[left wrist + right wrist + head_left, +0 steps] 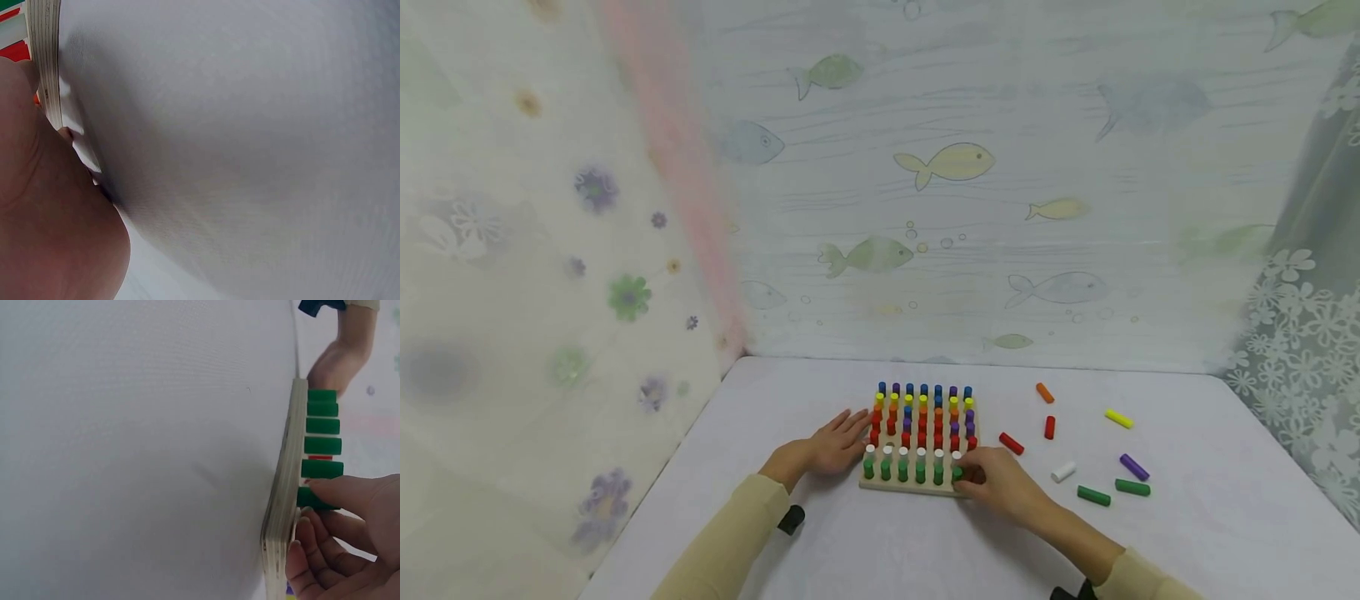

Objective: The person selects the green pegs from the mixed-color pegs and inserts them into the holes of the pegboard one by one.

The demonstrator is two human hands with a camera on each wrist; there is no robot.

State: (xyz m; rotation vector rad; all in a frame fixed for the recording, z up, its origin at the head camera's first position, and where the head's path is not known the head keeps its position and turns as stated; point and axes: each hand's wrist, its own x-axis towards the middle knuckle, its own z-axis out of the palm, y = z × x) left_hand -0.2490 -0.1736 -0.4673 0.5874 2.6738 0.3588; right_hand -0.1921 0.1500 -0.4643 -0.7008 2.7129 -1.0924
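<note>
A wooden pegboard [917, 490] carries rows of upright coloured pegs: green at the front, then white, red, orange, yellow and blue, with some purple among them. My right hand [1002, 483] is at the board's front right corner. Its thumb and a finger pinch the rightmost green peg [315, 499], which stands upright in the front row; the other fingers curl beside the board's edge. My left hand [835, 443] lies with its fingers extended along the board's left side, touching it. In the left wrist view, the left hand [50, 200] hides most of the board.
Loose pegs lie right of the board: a white peg [1063, 472], a purple peg [1134, 467], a yellow peg [1118, 419], an orange peg [1045, 392], two red and two green ones. A fish-patterned curtain [955, 250] hangs behind the white table [820, 542].
</note>
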